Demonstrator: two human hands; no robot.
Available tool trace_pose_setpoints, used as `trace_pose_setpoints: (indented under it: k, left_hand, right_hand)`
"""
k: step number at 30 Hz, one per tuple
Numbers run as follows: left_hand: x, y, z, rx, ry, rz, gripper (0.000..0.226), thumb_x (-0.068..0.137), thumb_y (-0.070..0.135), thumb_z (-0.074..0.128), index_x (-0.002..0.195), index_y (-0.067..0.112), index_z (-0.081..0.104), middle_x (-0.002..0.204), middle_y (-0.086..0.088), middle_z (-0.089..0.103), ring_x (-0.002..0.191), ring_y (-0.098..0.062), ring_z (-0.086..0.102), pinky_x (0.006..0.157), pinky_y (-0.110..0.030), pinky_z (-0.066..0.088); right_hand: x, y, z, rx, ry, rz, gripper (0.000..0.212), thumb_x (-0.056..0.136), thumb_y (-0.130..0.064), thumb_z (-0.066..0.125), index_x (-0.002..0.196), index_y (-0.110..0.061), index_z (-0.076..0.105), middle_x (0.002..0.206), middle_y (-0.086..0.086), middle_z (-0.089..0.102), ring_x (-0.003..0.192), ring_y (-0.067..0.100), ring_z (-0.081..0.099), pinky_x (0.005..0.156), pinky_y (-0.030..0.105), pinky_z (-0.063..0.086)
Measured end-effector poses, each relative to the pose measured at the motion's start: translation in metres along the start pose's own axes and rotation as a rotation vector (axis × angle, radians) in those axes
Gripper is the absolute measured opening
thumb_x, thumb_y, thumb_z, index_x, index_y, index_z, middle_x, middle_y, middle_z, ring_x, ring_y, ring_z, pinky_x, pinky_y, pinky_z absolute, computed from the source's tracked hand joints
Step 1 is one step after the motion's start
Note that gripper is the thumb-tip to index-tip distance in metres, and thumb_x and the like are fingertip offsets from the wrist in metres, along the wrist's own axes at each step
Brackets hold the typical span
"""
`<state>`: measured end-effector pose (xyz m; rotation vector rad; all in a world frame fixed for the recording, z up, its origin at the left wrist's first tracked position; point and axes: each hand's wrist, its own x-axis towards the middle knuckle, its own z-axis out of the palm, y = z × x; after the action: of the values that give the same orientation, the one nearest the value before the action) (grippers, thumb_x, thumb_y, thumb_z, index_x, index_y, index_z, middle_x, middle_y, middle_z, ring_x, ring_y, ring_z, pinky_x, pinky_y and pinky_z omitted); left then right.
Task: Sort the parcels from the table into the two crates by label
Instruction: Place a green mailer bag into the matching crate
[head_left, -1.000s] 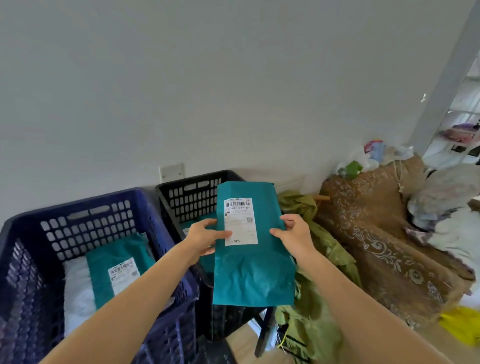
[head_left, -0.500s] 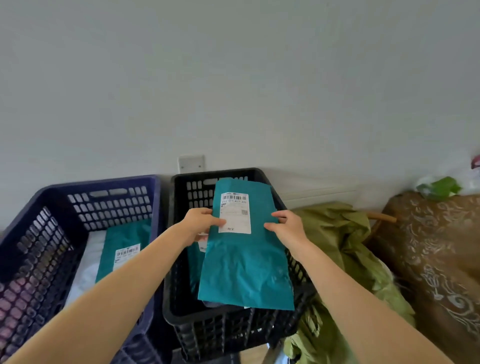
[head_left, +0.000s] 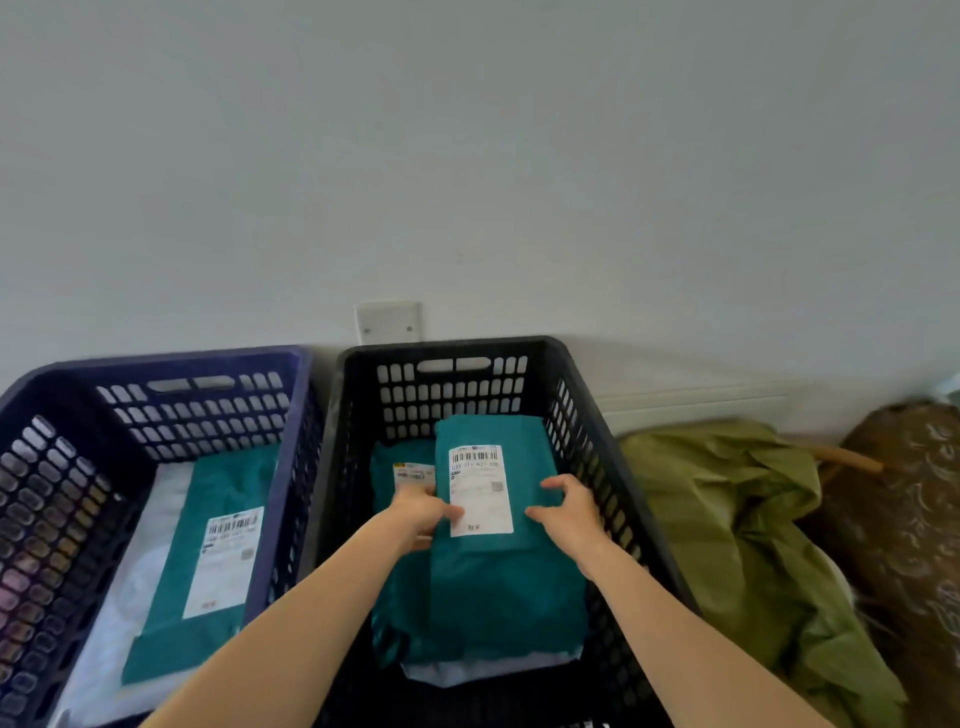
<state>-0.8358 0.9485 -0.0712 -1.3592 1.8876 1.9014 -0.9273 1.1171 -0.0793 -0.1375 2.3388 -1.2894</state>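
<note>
Seen from the head camera, a flat, creased teal plastic parcel (head_left: 506, 582) with a white barcoded label (head_left: 480, 488) was inside the slotted black crate (head_left: 447, 347), over a second parcel (head_left: 397, 457). The left hand (head_left: 421, 514) pinched its left edge, thumb on the label, while the right hand (head_left: 569, 512) held the right edge with curled fingers. A third parcel (head_left: 171, 639) lay in the blue crate (head_left: 156, 364) alongside, and crumpled green cloth (head_left: 727, 519) lay right of the crates.
</note>
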Motion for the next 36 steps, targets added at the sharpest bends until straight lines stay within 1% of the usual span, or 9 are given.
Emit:
trace_pose_setpoints:
  k: [4, 8, 16, 21, 25, 28, 31, 33, 36]
  left_hand:
    - [0.034, -0.009, 0.011, -0.068, 0.035, -0.028, 0.034, 0.081, -0.005, 0.069, 0.112, 0.006, 0.061, 0.109, -0.012, 0.065, 0.102, -0.027, 0.06, 0.087, -0.038, 0.052]
    - [0.06, -0.017, 0.021, -0.065, 0.106, -0.028, 0.053, 0.077, -0.006, 0.072, 0.127, -0.001, 0.055, 0.123, -0.015, 0.063, 0.109, -0.031, 0.061, 0.097, -0.041, 0.05]
    - [0.078, -0.029, 0.039, 0.099, 0.15, -0.004, 0.066, 0.082, 0.007, 0.073, 0.141, 0.007, 0.044, 0.136, -0.013, 0.054, 0.117, -0.029, 0.056, 0.103, -0.037, 0.044]
    - [0.084, -0.036, 0.042, 0.211, 0.172, 0.04, 0.064, 0.084, 0.01, 0.071, 0.141, 0.011, 0.041, 0.131, -0.011, 0.058, 0.116, -0.027, 0.058, 0.102, -0.035, 0.045]
    - [0.084, -0.044, 0.044, 0.403, 0.196, 0.208, 0.074, 0.087, 0.018, 0.066, 0.148, 0.027, 0.026, 0.14, -0.007, 0.043, 0.123, -0.027, 0.049, 0.103, -0.039, 0.043]
    - [0.081, -0.055, 0.041, 0.793, 0.268, 0.393, 0.068, 0.095, 0.042, 0.05, 0.152, 0.035, 0.012, 0.158, -0.01, 0.014, 0.145, -0.027, 0.017, 0.117, -0.046, 0.022]
    - [0.08, -0.07, 0.038, 1.055, 0.319, 0.409, 0.072, 0.084, 0.07, 0.0, 0.15, 0.041, -0.011, 0.157, -0.008, -0.023, 0.145, -0.025, -0.022, 0.115, -0.047, -0.017]
    - [0.081, -0.079, 0.039, 1.106, 0.334, 0.402, 0.08, 0.07, 0.073, -0.025, 0.144, 0.044, -0.021, 0.151, -0.005, -0.034, 0.138, -0.022, -0.033, 0.106, -0.048, -0.031]
    - [0.086, -0.086, 0.04, 1.108, 0.324, 0.38, 0.086, 0.062, 0.074, -0.036, 0.143, 0.046, -0.023, 0.15, -0.002, -0.035, 0.136, -0.022, -0.036, 0.101, -0.048, -0.035]
  right_hand:
    - [0.026, 0.009, 0.014, -0.089, 0.004, 0.023, 0.04, 0.081, -0.009, 0.073, 0.115, -0.018, 0.053, 0.121, 0.007, 0.053, 0.106, 0.026, 0.058, 0.089, 0.04, 0.053]
    - [0.045, 0.019, 0.026, -0.121, -0.009, 0.043, 0.047, 0.08, -0.004, 0.072, 0.121, -0.015, 0.052, 0.128, 0.014, 0.05, 0.11, 0.026, 0.056, 0.093, 0.034, 0.05]
    - [0.064, 0.035, 0.033, -0.248, -0.06, 0.031, 0.06, 0.085, -0.012, 0.07, 0.138, -0.016, 0.043, 0.14, 0.013, 0.038, 0.126, 0.027, 0.044, 0.105, 0.028, 0.035]
    - [0.067, 0.046, 0.041, -0.264, -0.126, -0.006, 0.064, 0.089, -0.015, 0.066, 0.144, -0.02, 0.034, 0.148, 0.011, 0.028, 0.133, 0.026, 0.037, 0.114, 0.032, 0.03]
    - [0.068, 0.051, 0.045, -0.447, -0.149, -0.088, 0.067, 0.096, -0.024, 0.056, 0.151, -0.022, 0.019, 0.159, 0.012, 0.003, 0.146, 0.028, 0.014, 0.119, 0.034, 0.019]
    - [0.068, 0.055, 0.046, -0.663, -0.158, -0.257, 0.066, 0.099, -0.035, 0.047, 0.153, -0.028, 0.011, 0.16, 0.011, -0.014, 0.149, 0.028, -0.002, 0.12, 0.038, 0.013]
    - [0.071, 0.059, 0.048, -0.838, -0.177, -0.378, 0.062, 0.1, -0.048, 0.034, 0.153, -0.037, 0.003, 0.159, 0.008, -0.022, 0.148, 0.028, -0.011, 0.12, 0.042, 0.004]
    - [0.074, 0.061, 0.051, -0.915, -0.214, -0.416, 0.063, 0.096, -0.06, 0.021, 0.151, -0.043, -0.004, 0.158, 0.006, -0.025, 0.147, 0.028, -0.016, 0.119, 0.044, -0.001]
    - [0.078, 0.066, 0.056, -0.949, -0.264, -0.43, 0.073, 0.079, -0.07, -0.002, 0.147, -0.048, -0.012, 0.158, 0.004, -0.027, 0.146, 0.029, -0.019, 0.118, 0.045, -0.004]
